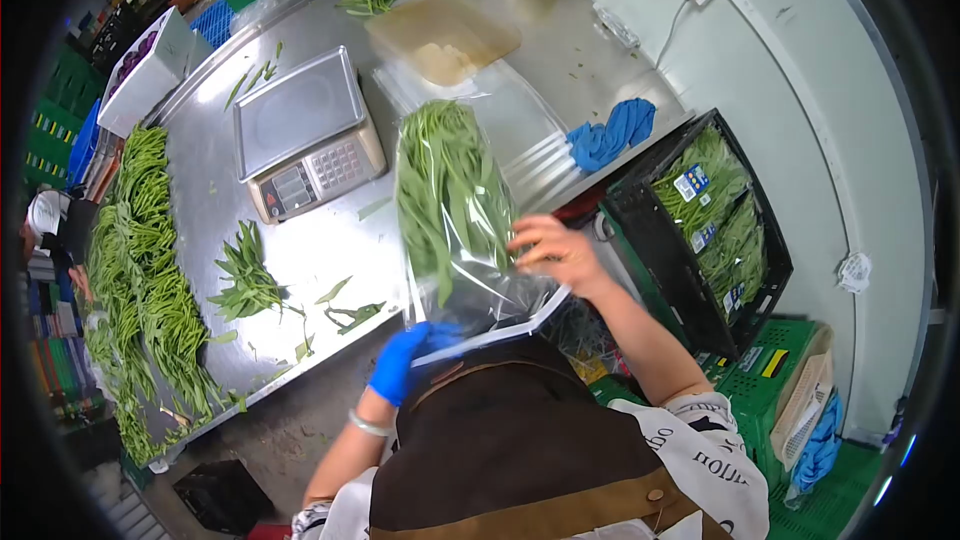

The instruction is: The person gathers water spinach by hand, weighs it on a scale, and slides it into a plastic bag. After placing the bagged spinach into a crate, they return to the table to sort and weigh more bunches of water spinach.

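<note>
A clear plastic bag (pixel 480 295) with a bunch of long leafy greens (pixel 445 180) in it lies at the table's front edge. Its mouth, with a whitish strip along it, faces my body. My left hand (pixel 408 360), in a blue glove, is closed at the lower left corner of the bag; its fingertips are partly hidden and blurred. Bare and slightly blurred, my right hand (pixel 558 255) touches the bag's right side with its fingers bent and apart.
A scale (pixel 310 140) stands left of the bag, beyond a small bunch of greens (pixel 248 275). Heaped greens (pixel 150 250) line the table's left end. On the right, a black crate (pixel 640 230) holds labelled packed greens. A blue glove (pixel 615 135) lies near the table edge.
</note>
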Motion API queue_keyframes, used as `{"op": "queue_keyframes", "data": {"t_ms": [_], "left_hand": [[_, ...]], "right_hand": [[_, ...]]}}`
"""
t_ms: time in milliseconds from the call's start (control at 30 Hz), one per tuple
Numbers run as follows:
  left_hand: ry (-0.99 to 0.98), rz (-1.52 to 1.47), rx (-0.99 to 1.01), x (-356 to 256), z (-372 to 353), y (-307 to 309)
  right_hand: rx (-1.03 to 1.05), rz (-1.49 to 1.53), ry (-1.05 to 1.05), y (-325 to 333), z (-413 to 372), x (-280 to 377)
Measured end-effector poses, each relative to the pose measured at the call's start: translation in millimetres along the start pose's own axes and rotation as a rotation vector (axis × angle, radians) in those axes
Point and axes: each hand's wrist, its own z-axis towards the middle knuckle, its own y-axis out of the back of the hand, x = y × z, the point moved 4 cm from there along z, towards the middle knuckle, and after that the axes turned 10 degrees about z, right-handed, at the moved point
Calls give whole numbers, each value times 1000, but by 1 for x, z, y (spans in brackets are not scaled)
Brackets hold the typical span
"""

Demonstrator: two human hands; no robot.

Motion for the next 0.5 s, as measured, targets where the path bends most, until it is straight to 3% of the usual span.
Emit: {"op": "queue_keyframes", "data": {"t_ms": [33, 100, 133, 233, 333, 500], "left_hand": [[134, -75, -62, 49, 12, 11], [256, -96, 18, 138, 41, 38], [196, -182, 16, 181, 57, 54], [197, -187, -100, 172, 47, 40], [209, -166, -166, 190, 46, 50], [113, 107, -263, 167, 40, 33]], "right_hand": [[26, -62, -77, -7, -30, -34], [136, -361, -247, -17, -85, -91], [275, -620, -206, -20, -101, -99], [190, -610, -278, -23, -83, -84], [-51, -737, 24, -43, -19, -46], [171, -888, 374, -98, 48, -36]]}}
